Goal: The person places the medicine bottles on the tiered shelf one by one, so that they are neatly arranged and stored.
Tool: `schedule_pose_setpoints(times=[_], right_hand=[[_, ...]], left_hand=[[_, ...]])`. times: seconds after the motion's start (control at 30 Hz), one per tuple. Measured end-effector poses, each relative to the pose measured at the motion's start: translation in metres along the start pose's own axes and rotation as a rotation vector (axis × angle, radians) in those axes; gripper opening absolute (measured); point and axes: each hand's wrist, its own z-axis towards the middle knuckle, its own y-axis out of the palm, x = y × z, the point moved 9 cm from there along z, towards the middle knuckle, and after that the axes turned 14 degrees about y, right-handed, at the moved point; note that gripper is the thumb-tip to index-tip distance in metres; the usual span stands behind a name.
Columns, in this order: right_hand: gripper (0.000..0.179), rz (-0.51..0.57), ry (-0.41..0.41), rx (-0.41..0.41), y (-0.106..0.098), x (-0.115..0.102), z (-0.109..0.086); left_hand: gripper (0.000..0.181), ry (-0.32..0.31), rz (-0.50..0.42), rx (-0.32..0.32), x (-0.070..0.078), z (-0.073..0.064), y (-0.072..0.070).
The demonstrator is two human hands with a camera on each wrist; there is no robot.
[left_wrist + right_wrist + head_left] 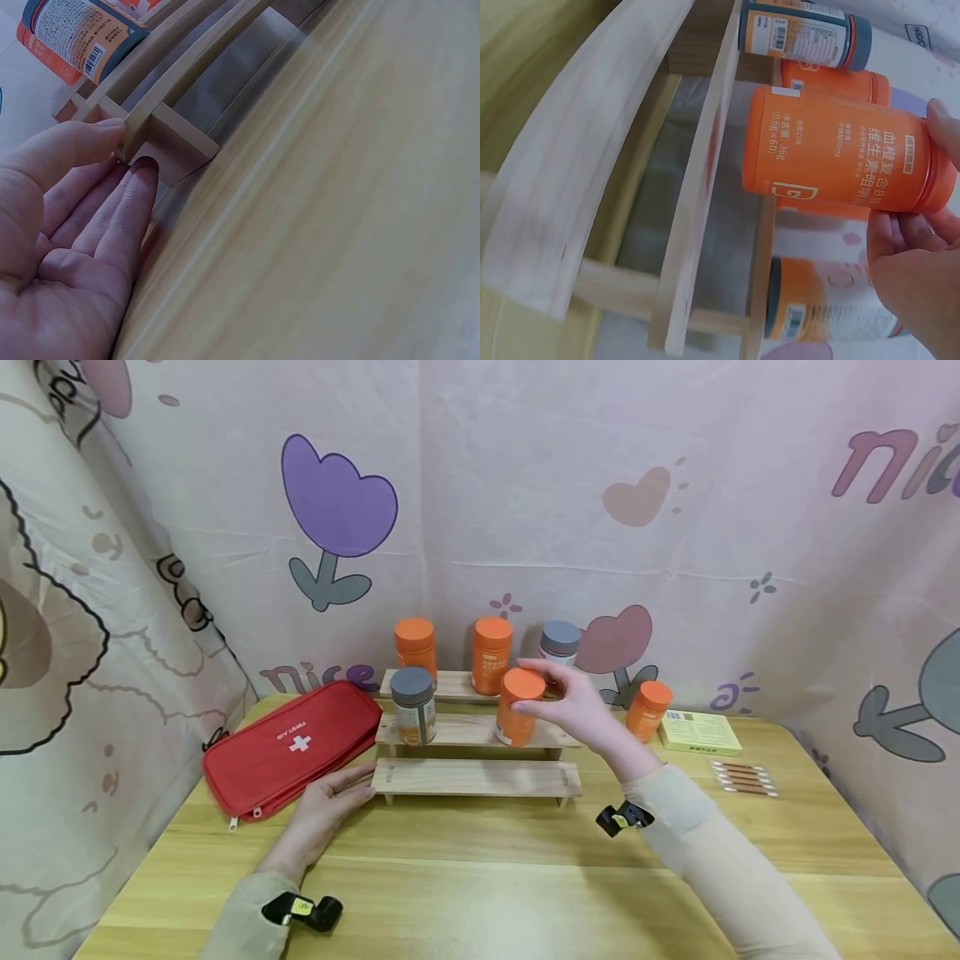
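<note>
In the head view, a three-step wooden stand (pixel 477 777) stands on the table. My left hand (pixel 327 814) is at the left end of its lowest step. The left wrist view shows the thumb on the plank's end and the fingertips beneath, by the leg. My right hand (pixel 573 700) grips an orange bottle (pixel 516 727) around its cap, upright and close over the right part of the middle step. On that step's left sits a grey-capped bottle (pixel 413 714). Two orange bottles, left (pixel 417 643) and middle (pixel 492 660), and another grey-capped bottle (pixel 560 639) line the top step.
A red first-aid pouch (pixel 292 747) lies left of the stand. To the right are a smaller orange bottle (pixel 648 710), a yellow-green box (pixel 701 732) and a pack of cotton swabs (pixel 744 778). A patterned cloth (pixel 487 485) hangs behind the table.
</note>
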Motion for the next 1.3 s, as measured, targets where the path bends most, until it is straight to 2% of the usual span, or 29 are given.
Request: schedule_pose_setpoints(times=[0.3, 0.53, 0.93, 1.17, 1.3], right_hand=[[0.06, 0.074, -0.057, 0.016, 0.019, -0.004, 0.01], [0.059, 0.07, -0.071, 0.045, 0.027, -0.004, 0.015], [0.06, 0.063, -0.063, 0.074, 0.033, 0.0, 0.021], [0.06, 0.05, -0.09, 0.068, 0.034, 0.0, 0.022], [0.062, 0.07, -0.068, 0.068, 0.033, 0.004, 0.022]], left_hand=[[0.055, 0.001, 0.004, 0.008, 0.001, 0.0, 0.001], [0.055, 0.009, 0.002, 0.012, 0.001, 0.001, 0.0], [0.055, 0.006, 0.004, 0.007, 0.0, 0.0, -0.001], [0.055, 0.007, -0.004, 0.009, 0.0, 0.0, -0.001], [0.054, 0.008, -0.007, 0.0, 0.0, 0.0, -0.001]])
